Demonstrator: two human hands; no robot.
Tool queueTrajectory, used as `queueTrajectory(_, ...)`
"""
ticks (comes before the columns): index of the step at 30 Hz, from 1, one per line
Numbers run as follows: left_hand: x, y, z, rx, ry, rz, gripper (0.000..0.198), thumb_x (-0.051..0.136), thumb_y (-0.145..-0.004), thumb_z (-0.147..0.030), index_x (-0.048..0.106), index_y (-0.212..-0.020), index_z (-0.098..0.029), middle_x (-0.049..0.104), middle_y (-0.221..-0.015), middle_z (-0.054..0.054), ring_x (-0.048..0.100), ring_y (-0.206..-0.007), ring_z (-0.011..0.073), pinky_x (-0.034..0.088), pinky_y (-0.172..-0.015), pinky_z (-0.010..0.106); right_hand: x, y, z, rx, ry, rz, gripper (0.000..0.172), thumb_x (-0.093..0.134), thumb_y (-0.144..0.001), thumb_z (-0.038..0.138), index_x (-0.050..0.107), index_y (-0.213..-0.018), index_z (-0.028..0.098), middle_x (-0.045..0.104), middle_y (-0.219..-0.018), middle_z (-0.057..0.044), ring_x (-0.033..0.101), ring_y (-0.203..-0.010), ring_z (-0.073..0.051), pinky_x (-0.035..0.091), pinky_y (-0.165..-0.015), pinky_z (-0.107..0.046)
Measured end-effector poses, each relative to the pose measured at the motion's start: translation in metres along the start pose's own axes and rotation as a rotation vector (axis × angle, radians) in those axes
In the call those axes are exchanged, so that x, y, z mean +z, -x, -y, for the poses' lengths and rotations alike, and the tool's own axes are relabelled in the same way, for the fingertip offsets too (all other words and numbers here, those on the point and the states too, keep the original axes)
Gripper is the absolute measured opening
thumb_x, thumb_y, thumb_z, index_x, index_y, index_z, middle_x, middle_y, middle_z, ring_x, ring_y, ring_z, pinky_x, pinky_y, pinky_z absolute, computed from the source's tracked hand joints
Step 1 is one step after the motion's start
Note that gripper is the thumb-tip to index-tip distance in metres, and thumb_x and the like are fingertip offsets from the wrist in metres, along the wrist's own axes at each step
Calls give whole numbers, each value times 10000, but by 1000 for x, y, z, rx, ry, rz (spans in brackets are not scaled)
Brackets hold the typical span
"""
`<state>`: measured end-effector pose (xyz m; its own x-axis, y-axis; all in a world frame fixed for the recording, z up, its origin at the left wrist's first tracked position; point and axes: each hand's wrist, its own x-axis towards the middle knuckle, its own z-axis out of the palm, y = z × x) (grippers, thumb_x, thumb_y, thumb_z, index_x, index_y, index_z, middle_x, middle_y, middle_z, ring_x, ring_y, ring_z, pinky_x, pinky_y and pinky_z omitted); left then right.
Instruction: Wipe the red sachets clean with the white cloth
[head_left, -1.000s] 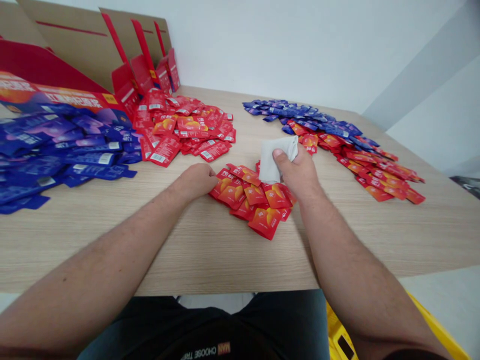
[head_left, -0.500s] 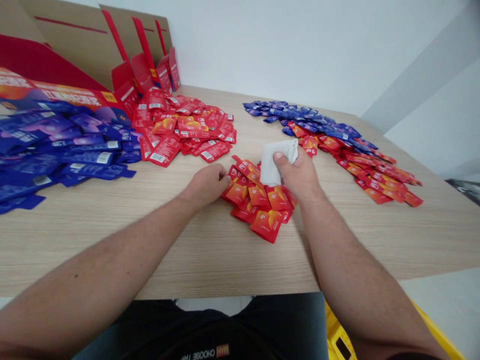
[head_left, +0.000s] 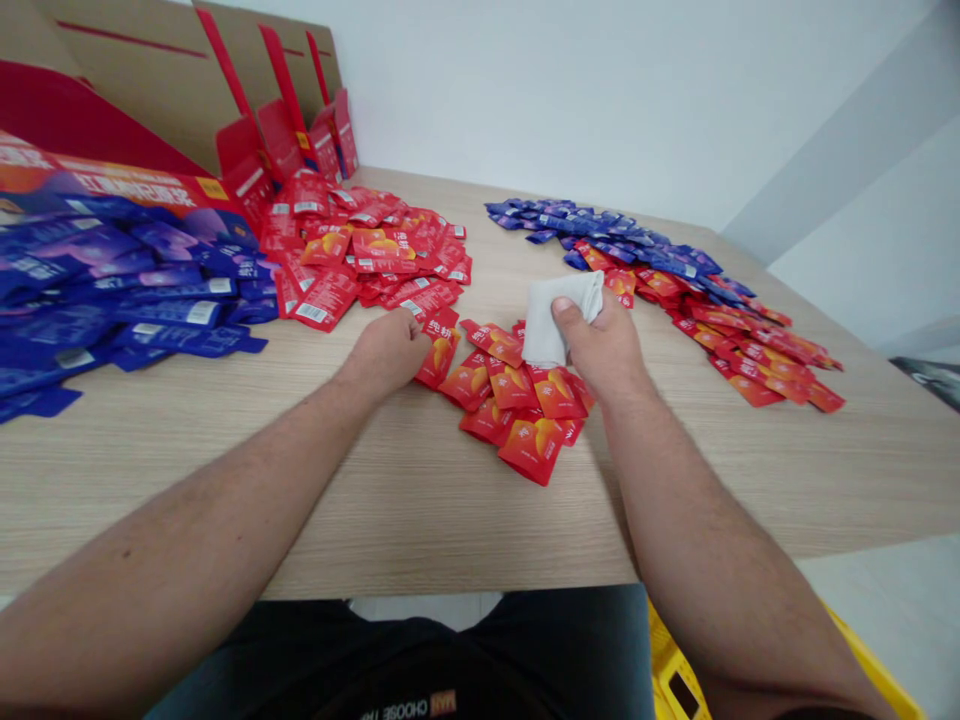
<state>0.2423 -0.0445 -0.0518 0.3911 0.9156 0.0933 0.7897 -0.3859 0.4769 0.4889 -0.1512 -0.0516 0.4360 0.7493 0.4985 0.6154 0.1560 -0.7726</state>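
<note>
My left hand (head_left: pixel 390 350) is closed on the edge of a red sachet (head_left: pixel 439 350) with an orange fruit print, at the left side of a small group of like sachets. In my right hand (head_left: pixel 604 345) is a folded white cloth (head_left: pixel 551 318), thumb on top and fingers hidden behind it. The cloth covers part of the group's upper right. Below it several red sachets (head_left: pixel 532 440) lie overlapping, fruit side up, on the wooden table (head_left: pixel 420 520).
Behind my left hand lies a heap of red sachets (head_left: pixel 386 250). Blue sachets (head_left: pixel 165 310) are piled at the left, before printed boxes (head_left: pixel 281 140). A long row of blue sachets (head_left: pixel 600 230) and red sachets (head_left: pixel 757 360) curves along the right. Below the table edge is something yellow (head_left: pixel 671 660).
My left hand has moved left and slightly away from me, pulling a red sachet out from the group's left side. My right hand and the cloth have shifted slightly right.
</note>
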Motion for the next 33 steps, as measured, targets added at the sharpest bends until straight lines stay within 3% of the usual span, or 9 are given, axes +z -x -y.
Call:
queueTrajectory(7, 23, 1, -10, 138, 132, 20, 109, 514, -837, -229, 473, -736, -217, 612, -753, 35, 531, -717, 189, 339, -617, 311, 1, 1, 3, -5, 24, 3, 401, 636, -847, 557, 643, -1025, 198, 737, -945, -74, 692, -852, -264, 570, -795, -459)
queueTrajectory(14, 8, 7, -12, 45, 400, -280, 153, 543, -828, -211, 459, -701, -211, 525, -609, -19, 490, -583, 138, 328, -545, 278, 0, 5, 9, 50, -71, 21, 451, 636, -843, 602, 652, -1032, 193, 738, -933, -72, 701, -853, -276, 574, -758, -444)
queueTrajectory(19, 15, 28, -30, -30, 827, -150, 158, 551, -866, -318, 505, -762, -207, 538, -572, -34, 480, -476, 118, 346, -454, 245, 13, 24, 39, 66, -201, 234, 421, 631, -856, 601, 640, -1031, 218, 733, -918, -37, 686, -832, -232, 559, -700, -363)
queueTrajectory(23, 20, 43, -40, 55, 913, -52, 145, 593, -846, -298, 533, -766, -194, 560, -642, -26, 478, -549, 105, 366, -487, 226, 15, 31, 57, 39, -130, 360, 370, 678, -838, 556, 657, -959, 208, 726, -868, -24, 659, -768, -208, 520, -669, -331)
queueTrajectory(27, 15, 46, -39, 97, 958, 42, 145, 592, -853, -293, 526, -771, -193, 542, -658, -35, 446, -557, 98, 371, -513, 232, 12, 30, 58, 59, -160, 457, 383, 697, -823, 556, 652, -977, 208, 718, -861, -20, 641, -737, -198, 499, -643, -317)
queueTrajectory(29, 12, 46, -38, 119, 921, 55, 154, 578, -861, -290, 514, -757, -196, 535, -659, -36, 446, -568, 103, 383, -535, 243, 13, 30, 56, 42, -128, 445, 376, 675, -836, 568, 641, -955, 214, 701, -851, -23, 627, -737, -199, 492, -644, -321)
queueTrajectory(33, 6, 50, -39, 244, 717, 1, 137, 548, -849, -223, 513, -720, -194, 564, -695, -21, 500, -659, 127, 415, -625, 268, 15, 32, 57, -80, 87, 239, 370, 571, -895, 583, 596, -875, 215, 657, -859, -48, 598, -818, -225, 480, -724, -361)
